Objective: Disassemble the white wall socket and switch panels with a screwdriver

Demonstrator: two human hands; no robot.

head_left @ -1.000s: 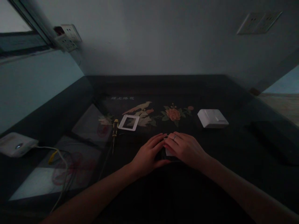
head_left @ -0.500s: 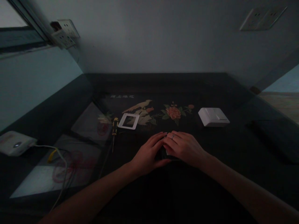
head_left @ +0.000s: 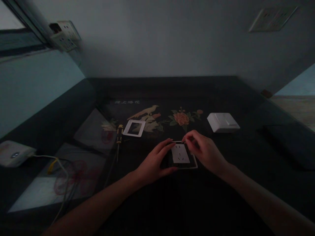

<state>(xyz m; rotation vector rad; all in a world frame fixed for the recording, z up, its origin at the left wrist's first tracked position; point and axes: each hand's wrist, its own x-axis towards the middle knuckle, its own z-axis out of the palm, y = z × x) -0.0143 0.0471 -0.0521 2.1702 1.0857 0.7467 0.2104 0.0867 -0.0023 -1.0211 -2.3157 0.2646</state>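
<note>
By the left hand (head_left: 154, 162), thumb and fingers spread, the socket panel (head_left: 180, 154) is held at its left side on the dark table (head_left: 211, 95). At the panel's top edge, the fingertips of the right hand (head_left: 209, 152) are pinched, on what cannot be told. Beyond the panel's right, a white box (head_left: 222, 123) is set, its inside hidden.

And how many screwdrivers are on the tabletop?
1. The yellow-and-black screwdriver lies just left of the white cover frame, well to the left of the five-hole socket panel by the left hand. Dark areas could hide another.
</note>
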